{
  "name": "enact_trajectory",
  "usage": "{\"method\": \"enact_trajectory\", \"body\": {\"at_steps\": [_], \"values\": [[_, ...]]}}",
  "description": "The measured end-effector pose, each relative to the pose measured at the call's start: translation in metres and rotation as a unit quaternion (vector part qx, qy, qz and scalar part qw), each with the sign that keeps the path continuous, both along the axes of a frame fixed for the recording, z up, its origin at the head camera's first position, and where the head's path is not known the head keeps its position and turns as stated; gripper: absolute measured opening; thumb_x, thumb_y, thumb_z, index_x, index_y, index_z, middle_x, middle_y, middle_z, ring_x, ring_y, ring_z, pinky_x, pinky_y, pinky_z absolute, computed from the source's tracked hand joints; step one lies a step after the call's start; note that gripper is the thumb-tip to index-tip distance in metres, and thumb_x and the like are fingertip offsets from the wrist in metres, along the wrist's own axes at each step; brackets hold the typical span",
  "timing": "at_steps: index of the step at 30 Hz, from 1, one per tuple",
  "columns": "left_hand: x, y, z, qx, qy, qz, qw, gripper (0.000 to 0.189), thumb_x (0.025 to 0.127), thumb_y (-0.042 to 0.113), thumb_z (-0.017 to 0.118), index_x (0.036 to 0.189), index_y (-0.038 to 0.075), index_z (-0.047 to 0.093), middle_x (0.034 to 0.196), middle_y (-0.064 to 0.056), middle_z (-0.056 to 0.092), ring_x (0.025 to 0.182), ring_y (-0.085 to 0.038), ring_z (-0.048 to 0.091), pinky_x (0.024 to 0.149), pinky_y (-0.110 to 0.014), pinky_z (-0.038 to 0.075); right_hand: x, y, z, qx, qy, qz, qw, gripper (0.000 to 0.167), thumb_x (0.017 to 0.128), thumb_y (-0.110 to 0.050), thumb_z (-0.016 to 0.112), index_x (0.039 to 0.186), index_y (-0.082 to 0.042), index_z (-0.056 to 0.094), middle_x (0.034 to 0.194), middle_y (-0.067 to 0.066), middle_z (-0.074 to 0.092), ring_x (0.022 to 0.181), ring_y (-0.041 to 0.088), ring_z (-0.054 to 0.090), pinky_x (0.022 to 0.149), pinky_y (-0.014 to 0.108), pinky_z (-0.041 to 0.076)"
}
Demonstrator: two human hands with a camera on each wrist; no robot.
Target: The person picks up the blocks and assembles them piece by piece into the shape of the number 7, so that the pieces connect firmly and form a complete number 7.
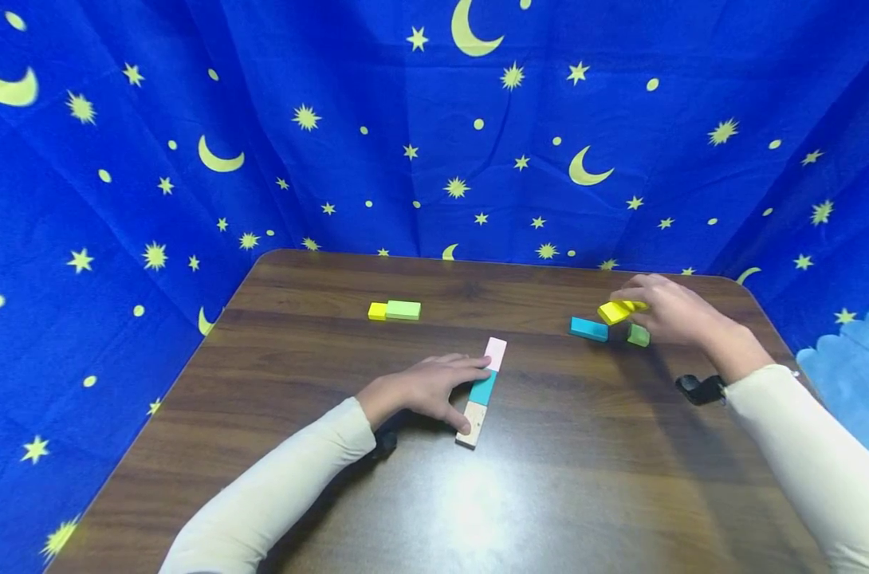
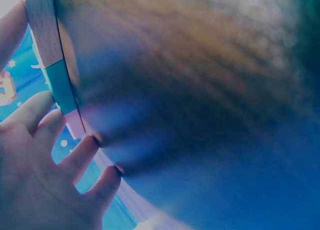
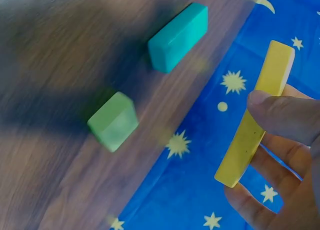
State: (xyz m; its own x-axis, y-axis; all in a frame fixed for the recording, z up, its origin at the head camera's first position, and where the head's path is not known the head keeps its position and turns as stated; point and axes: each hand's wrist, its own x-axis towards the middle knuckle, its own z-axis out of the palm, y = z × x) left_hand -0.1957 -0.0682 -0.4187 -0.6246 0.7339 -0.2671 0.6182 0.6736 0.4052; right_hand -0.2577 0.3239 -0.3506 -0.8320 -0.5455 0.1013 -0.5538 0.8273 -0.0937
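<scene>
1. Pinching the yellow bar (image 1: 614, 312) up off the table (image 1: 549, 486), the right hand (image 1: 670, 309) is over at the far right in the head view, blue block (image 1: 588, 328) and green block (image 1: 638, 336) close by! The left hand (image 1: 430, 388) stretches along a row, pink block (image 1: 496, 352), teal block (image 1: 483, 388), wood block (image 1: 473, 422), set end to end. Thumb at the wood, fingertip at the pink: that spread looks meant to keep the line straight. Off to the left, yellow block (image 1: 377, 311) and lime block (image 1: 403, 310) sit touching.

2. Left wrist view now: thumb at the wood, the other fingers fairly straight and fanned out, gripping nothing; a light, steadying touch, by the look of it.

3. Right wrist view, and what a tidy hold! Thumb across the bar's face, fingers behind, one end jutting free, which probably makes it easy to turn. Blue and green lie apart below.
</scene>
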Motion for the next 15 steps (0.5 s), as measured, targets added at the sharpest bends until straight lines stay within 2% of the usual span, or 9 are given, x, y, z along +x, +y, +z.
{"method": "enact_trajectory", "body": {"at_steps": [9, 12, 15], "values": [[-0.001, -0.001, 0.0, -0.01, 0.01, 0.001, 0.9999, 0.088, 0.083, 0.051, 0.075, 0.156, 0.024, 0.034, 0.167, 0.011, 0.02, 0.155, -0.026, 0.021, 0.125, -0.05, 0.02, -0.017, -0.027, 0.0, -0.002, -0.012, 0.011, 0.9999, 0.038, 0.084, -0.002, 0.07, 0.122, -0.004, 0.069, 0.117, 0.02, 0.067, 0.11, 0.04, 0.06, 0.091, 0.056, 0.05], [0.0, 0.0, -0.002, -0.012, 0.011, 0.001, 0.9999, 0.088, 0.083, 0.051, 0.075, 0.156, 0.025, 0.034, 0.167, 0.011, 0.019, 0.155, -0.026, 0.021, 0.125, -0.049, 0.021, -0.022, -0.037, -0.005, 0.0, 0.003, 0.029, 0.9996, 0.036, 0.082, 0.0, 0.072, 0.118, -0.003, 0.07, 0.111, 0.019, 0.068, 0.106, 0.039, 0.061, 0.092, 0.056, 0.05], [0.0, 0.0, -0.003, -0.007, 0.011, 0.002, 0.9999, 0.088, 0.082, 0.051, 0.076, 0.155, 0.025, 0.035, 0.167, 0.011, 0.02, 0.155, -0.025, 0.021, 0.125, -0.049, 0.021, -0.027, -0.05, -0.011, 0.015, 0.014, 0.044, 0.9988, 0.035, 0.082, 0.0, 0.074, 0.116, -0.004, 0.072, 0.103, 0.016, 0.068, 0.099, 0.036, 0.061, 0.087, 0.053, 0.052]]}}
